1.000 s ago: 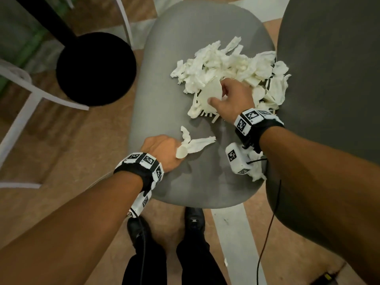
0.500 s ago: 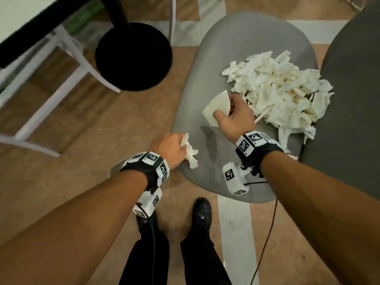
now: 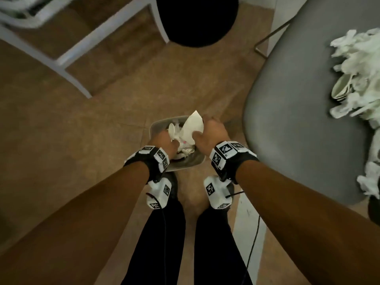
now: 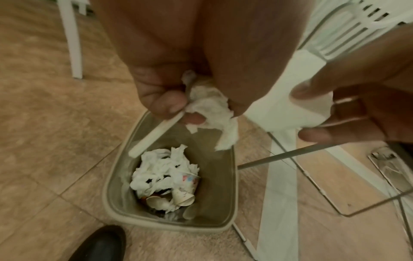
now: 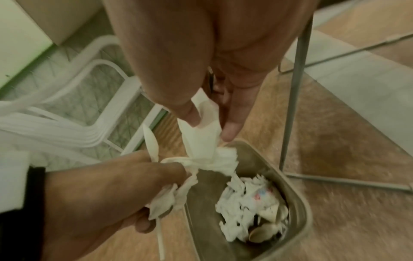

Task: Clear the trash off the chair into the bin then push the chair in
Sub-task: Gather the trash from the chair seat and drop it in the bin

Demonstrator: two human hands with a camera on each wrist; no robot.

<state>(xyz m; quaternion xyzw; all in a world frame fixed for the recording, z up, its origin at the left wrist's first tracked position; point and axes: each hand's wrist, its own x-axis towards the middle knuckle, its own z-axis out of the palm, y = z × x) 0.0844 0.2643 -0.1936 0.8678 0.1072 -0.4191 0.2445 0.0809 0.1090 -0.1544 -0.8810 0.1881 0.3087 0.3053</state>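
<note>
Both hands hover over the small grey bin (image 3: 157, 126) on the floor in front of my feet. My left hand (image 3: 164, 140) grips a crumpled tissue (image 4: 212, 107) and a white plastic utensil (image 4: 156, 134). A folded white paper (image 3: 193, 128) is pinched in my right hand (image 3: 207, 136) between thumb and fingers, just above the bin's right side. Inside the bin (image 4: 114, 180) lie crumpled tissues and paper cups (image 4: 165, 174). The grey chair seat (image 3: 298, 120) is to the right and carries a pile of white tissues and plastic cutlery (image 3: 357, 79).
A black round table base (image 3: 197, 19) and a white chair frame (image 3: 67, 58) stand ahead on the tiled floor. Thin metal chair legs (image 5: 292, 88) rise right beside the bin. More tissue hangs at the seat's near edge (image 3: 370, 179). My black shoe (image 4: 98, 243) is close to the bin.
Both hands have left the chair seat and moved left and down to above the bin, each still carrying its trash. The view has swung with them.
</note>
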